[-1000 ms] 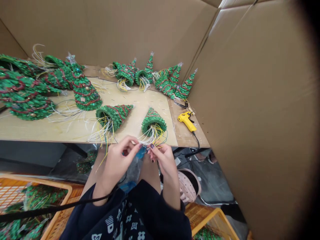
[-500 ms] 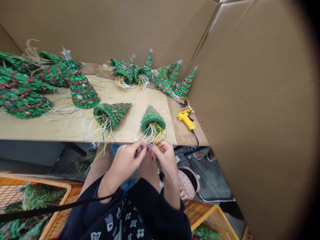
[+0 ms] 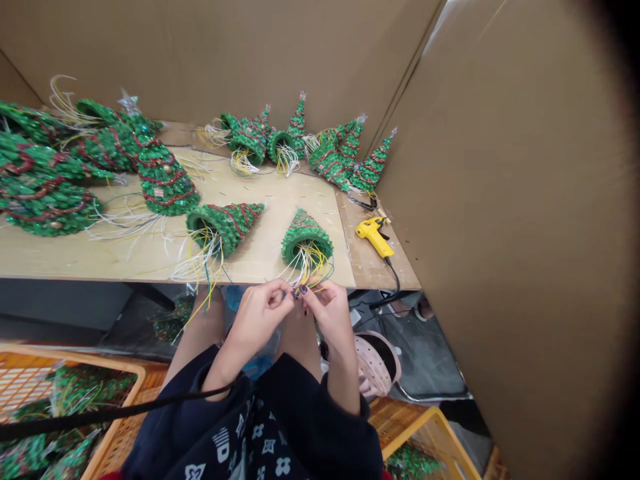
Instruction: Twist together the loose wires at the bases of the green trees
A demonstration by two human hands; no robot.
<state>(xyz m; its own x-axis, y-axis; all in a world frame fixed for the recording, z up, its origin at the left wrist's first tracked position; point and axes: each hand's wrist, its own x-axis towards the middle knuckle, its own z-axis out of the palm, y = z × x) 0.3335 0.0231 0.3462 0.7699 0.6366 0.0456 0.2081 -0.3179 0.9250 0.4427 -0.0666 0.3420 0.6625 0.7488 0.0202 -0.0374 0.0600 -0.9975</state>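
Note:
A small green Christmas tree (image 3: 305, 233) lies on its side at the table's front edge, its hollow base facing me. White, yellow and green wires (image 3: 310, 259) spill out of that base towards my hands. My left hand (image 3: 265, 307) pinches wire ends between thumb and fingers just below the edge. Close against it, my right hand (image 3: 327, 310) is also closed on the wires, with its thumb on top. The exact ends between the fingertips are too small to make out. Left of it lies another tree (image 3: 227, 227) with loose wires hanging over the edge.
A yellow glue gun (image 3: 375, 237) lies at the right, its cord dropping off the table. Behind it are black-handled pliers (image 3: 363, 200). More trees (image 3: 165, 173) stand or lie at the left and back. Cardboard walls (image 3: 500, 200) enclose the table. Orange crates (image 3: 135, 387) flank my legs.
Both hands stay at the same spot with the wires, and the left fingers have shifted slightly. The view has moved a little.

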